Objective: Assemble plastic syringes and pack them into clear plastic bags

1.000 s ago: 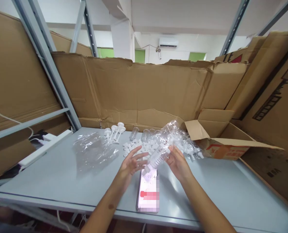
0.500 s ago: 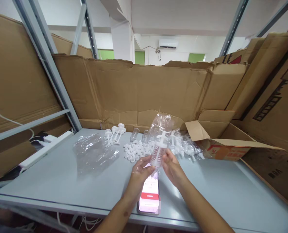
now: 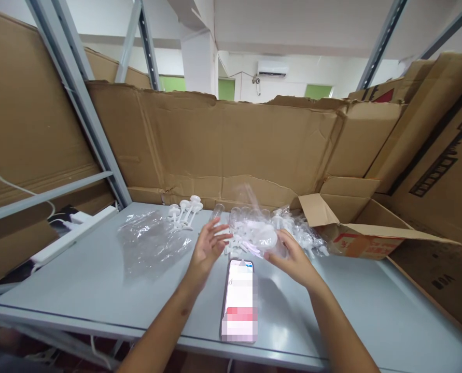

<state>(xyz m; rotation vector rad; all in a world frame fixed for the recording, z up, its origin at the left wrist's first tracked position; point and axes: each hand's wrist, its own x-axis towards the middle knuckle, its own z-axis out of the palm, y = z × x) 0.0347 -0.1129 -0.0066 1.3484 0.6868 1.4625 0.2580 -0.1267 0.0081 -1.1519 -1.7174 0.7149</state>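
My right hand point(image 3: 295, 259) is closed around a large clear plastic syringe point(image 3: 267, 238), its round end turned towards me. A clear plastic bag point(image 3: 250, 199), smeared by motion, trails above and to the left of it. My left hand point(image 3: 208, 244) hangs over the table with fingers apart and holds nothing. Below and between the hands lie small white caps point(image 3: 233, 247), partly hidden. Behind them clear ribbed barrels point(image 3: 217, 211) stand in a row. White plungers point(image 3: 187, 211) rest further left. To the right is a heap of bagged syringes point(image 3: 301, 230).
A phone point(image 3: 240, 295) with a lit screen lies on the grey table point(image 3: 156, 305) between my forearms. An empty-looking clear bag point(image 3: 149, 246) is on the left. An open cardboard box point(image 3: 365, 241) stands right; cardboard point(image 3: 234, 140) walls the back. A power strip point(image 3: 75, 235) runs along the left edge.
My left hand has let go of the syringe and moved left and up. My right hand has shifted slightly right and tipped the syringe, so its round end faces me.
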